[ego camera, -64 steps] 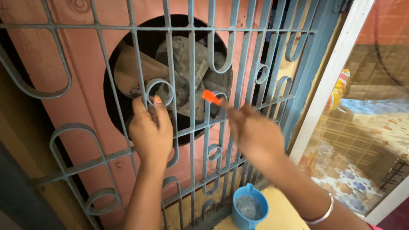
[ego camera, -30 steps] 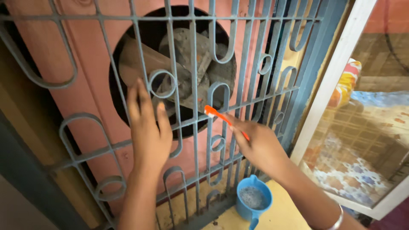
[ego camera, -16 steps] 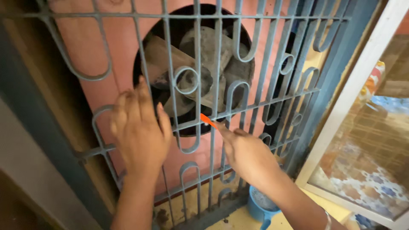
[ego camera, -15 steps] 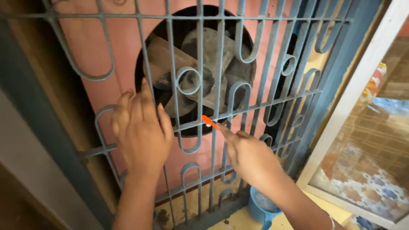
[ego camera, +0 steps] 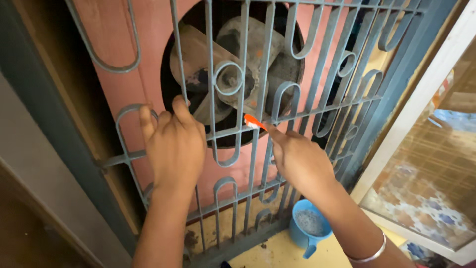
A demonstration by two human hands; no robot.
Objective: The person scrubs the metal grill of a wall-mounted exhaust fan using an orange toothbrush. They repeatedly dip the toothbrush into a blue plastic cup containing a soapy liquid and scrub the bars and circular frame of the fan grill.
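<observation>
Left hand: laid flat against the window grille, fingers spread and open, their tips touching the horizontal bar and the curled loop of metal just above them. It holds nothing; the palm rests on the bars.

Right hand: fingers closed around the handle of an orange toothbrush. The brush head pokes out up and to the left of the fingers and touches the horizontal bar of the grille, between the two hands and nearer the right one. A silver bangle sits on the right wrist, well below the fingers.

Window grille: blue-grey painted metal, upright bars with arched and ringed scrollwork, dusty. It stands directly in front of both hands.

Exhaust fan: set in a round dark opening in the pink wall behind the grille, above both sets of fingers. Grey blades and hub, coated in grime.

Blue mug: stands on the yellow sill below the right hand, well apart from the fingers, handle toward the viewer, with greyish liquid inside.

White frame: slants down the right side, beyond the right hand; patterned tiles show past it.
</observation>
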